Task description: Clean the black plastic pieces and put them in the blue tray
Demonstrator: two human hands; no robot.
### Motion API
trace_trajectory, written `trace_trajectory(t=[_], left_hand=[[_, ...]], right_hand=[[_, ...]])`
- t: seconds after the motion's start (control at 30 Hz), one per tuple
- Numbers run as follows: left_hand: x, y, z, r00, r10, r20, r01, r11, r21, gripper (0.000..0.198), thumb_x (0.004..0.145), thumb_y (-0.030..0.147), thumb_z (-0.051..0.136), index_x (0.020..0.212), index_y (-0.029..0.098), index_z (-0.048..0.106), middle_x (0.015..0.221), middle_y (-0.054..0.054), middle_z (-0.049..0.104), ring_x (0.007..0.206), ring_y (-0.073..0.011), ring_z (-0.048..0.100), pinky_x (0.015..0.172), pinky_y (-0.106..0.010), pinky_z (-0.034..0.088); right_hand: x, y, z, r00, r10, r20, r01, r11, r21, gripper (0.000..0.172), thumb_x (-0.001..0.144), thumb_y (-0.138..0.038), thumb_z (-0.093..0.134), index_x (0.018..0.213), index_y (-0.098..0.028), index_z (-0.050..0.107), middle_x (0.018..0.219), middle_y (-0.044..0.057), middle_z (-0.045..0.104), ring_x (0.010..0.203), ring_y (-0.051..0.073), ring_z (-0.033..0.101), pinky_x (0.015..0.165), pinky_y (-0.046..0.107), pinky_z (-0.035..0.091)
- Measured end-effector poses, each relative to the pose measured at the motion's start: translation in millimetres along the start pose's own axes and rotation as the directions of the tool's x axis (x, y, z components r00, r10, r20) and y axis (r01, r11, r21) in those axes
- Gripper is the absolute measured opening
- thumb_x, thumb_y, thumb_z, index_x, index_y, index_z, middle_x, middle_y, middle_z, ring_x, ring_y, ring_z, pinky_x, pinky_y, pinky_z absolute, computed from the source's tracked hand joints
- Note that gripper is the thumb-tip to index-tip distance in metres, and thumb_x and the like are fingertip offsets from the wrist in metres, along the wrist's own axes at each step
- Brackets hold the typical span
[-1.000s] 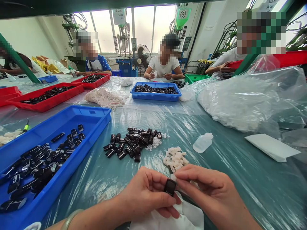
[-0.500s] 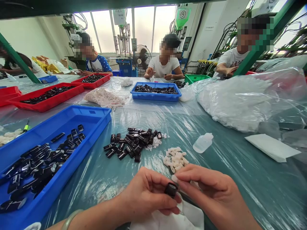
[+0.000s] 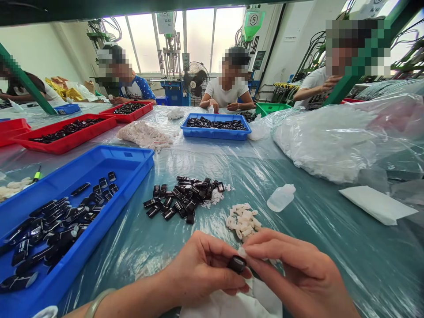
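Between the thumb and fingers of my left hand [image 3: 208, 269] is a small glossy black plastic part [image 3: 237, 264]. My right hand [image 3: 291, 265] pinches a small white piece [image 3: 242, 252] right beside the black part; whether the two touch I cannot tell. Under my hands lies a white cloth [image 3: 232, 304]. Just beyond my fingers is a little heap of off-white pieces [image 3: 243, 219]. Farther off and to the left sits a pile of black parts [image 3: 182, 196], with tiny white bits [image 3: 213, 198] at its right side.
A large blue tray [image 3: 132, 161] with black parts fills the left. Farther back are a smaller blue tray [image 3: 215, 135] and red trays [image 3: 66, 148]. To the right are a clear squeeze bottle [image 3: 281, 197], folded white paper [image 3: 377, 205] and a big plastic bag [image 3: 331, 141]. Several people sit opposite.
My hands have barely moved, and the white piece stays close by the black part. Across the table, the middle person's hand has lowered to a small bottle.
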State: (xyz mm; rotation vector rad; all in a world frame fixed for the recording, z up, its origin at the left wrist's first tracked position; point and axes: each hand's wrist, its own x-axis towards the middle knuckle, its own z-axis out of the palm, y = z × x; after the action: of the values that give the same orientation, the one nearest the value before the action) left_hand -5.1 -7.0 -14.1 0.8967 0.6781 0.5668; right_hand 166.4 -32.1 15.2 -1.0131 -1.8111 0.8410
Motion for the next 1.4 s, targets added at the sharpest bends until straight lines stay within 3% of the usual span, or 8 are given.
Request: trace_trajectory(t=[0.2,0.4,1.03,1.4], left_hand=[[-0.9,1.9,-0.7,1.0,0.005,-0.016,-0.005,1.0,-0.023,0.016,0.055,0.011,0.075,0.071,0.012,0.074,0.061,-0.003,0.066,0.056,-0.0106,0.06,0.056,-0.021,0.045],[-2.4,6.1,2.3,1.0,0.015,0.0,-0.015,1.0,-0.005,0.02,0.056,0.005,0.073,0.074,0.013,0.075,0.069,-0.004,0.07,0.065,-0.0111,0.062,0.066,-0.021,0.048],[-1.8,4.5,-0.7,0.99,0.126,0.07,-0.132,0.985,0.106,0.016,0.062,0.008,0.071,0.077,0.014,0.075,0.074,-0.005,0.07,0.069,-0.0122,0.06,0.069,-0.021,0.047],[-2.4,4.9,-1.2,0.99,0.12,0.076,-0.129,0.982,0.135,0.016,0.062,0.009,0.07,0.077,0.014,0.074,0.075,-0.005,0.07,0.071,-0.0144,0.061,0.071,-0.024,0.048]], right_hand=[[2.2,-0.7,0.9,1.0,-0.004,-0.011,0.004,1.0,-0.002,0.015,0.077,-0.008,0.059,0.076,-0.021,0.066,0.07,0.002,0.065,0.062,0.015,0.062,0.056,0.024,0.05],[2.7,-2.1,0.7,1.0,-0.004,-0.01,0.004,1.0,-0.016,0.015,0.077,-0.008,0.059,0.073,-0.021,0.066,0.069,0.002,0.065,0.06,0.014,0.061,0.055,0.023,0.05],[0.4,-1.8,0.6,0.999,-0.031,-0.011,0.031,0.999,0.037,0.019,0.075,-0.005,0.061,0.08,-0.022,0.068,0.071,0.002,0.066,0.06,0.014,0.062,0.055,0.023,0.051],[1.4,-0.5,1.0,0.998,-0.062,-0.007,0.062,0.998,0.019,0.018,0.075,-0.005,0.06,0.08,-0.022,0.067,0.07,0.003,0.066,0.06,0.015,0.063,0.054,0.024,0.052]])
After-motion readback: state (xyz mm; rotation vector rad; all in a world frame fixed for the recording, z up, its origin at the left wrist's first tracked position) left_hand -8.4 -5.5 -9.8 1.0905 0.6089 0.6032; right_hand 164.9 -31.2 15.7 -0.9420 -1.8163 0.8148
